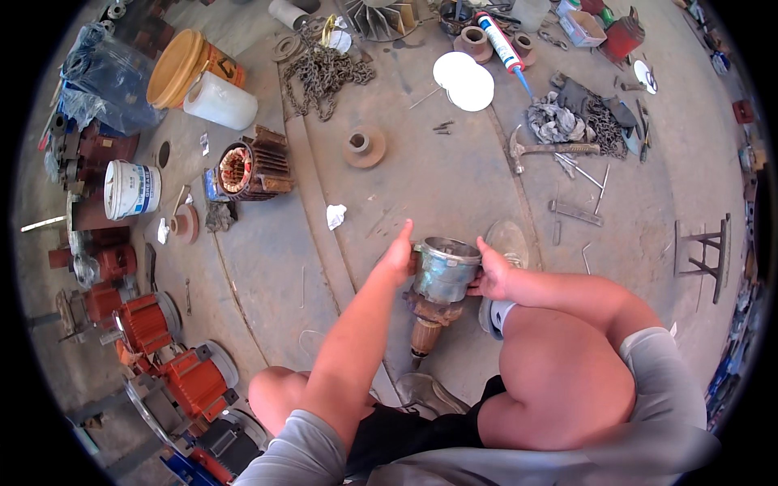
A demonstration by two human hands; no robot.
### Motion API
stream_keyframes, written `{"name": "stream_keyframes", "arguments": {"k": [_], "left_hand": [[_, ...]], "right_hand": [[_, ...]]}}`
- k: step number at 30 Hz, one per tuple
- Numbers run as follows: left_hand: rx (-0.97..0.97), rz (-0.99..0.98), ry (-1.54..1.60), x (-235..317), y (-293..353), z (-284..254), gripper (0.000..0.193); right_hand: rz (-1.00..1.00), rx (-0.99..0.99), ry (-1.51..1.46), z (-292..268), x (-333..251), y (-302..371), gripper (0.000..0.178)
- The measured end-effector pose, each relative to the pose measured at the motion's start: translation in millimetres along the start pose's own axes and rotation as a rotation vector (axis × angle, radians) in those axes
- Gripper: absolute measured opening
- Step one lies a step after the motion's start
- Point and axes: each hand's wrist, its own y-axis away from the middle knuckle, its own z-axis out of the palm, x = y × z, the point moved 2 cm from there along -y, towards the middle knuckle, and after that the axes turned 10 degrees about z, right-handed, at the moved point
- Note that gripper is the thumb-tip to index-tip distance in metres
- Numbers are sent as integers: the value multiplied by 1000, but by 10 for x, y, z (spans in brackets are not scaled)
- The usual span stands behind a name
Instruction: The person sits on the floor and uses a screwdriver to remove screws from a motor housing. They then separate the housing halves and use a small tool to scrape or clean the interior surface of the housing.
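Observation:
A bluish-grey cylindrical metal housing [444, 275] stands between my legs, its round open mouth facing up. Below it a rusty brown motor rotor [426, 330] with a shaft end sticks out toward me. My left hand [400, 254] presses against the housing's left side, thumb pointing up and away. On the opposite side my right hand [491, 277] grips the rim and wall, its fingers partly hidden behind the metal. To the left, a finned motor stator [263, 168] with windings lies on its side. A rusty flange [364, 148] rests farther off.
A claw hammer [559, 149], Allen keys [601, 190] and a metal bar [575, 213] lie at right. Beyond are a sealant tube [501, 42], white discs [470, 85] and a chain [320, 77]. Buckets [131, 190] and orange motors [198, 379] line the left. A small metal stand [705, 257] is far right.

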Motion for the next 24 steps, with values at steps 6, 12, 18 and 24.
{"name": "stream_keyframes", "arguments": {"k": [6, 12, 18, 24], "left_hand": [[-2, 60, 234, -324, -135, 79, 114], [379, 281, 532, -351, 587, -35, 106], [465, 736, 670, 528, 1874, 153, 93], [105, 1480, 688, 1002, 2417, 236, 95]], "right_hand": [[-33, -11, 79, 73, 58, 50, 95], [-234, -65, 364, 329, 142, 382, 90], [-848, -30, 746, 1033, -132, 1273, 65], [-1235, -423, 564, 1752, -360, 1969, 62]]}}
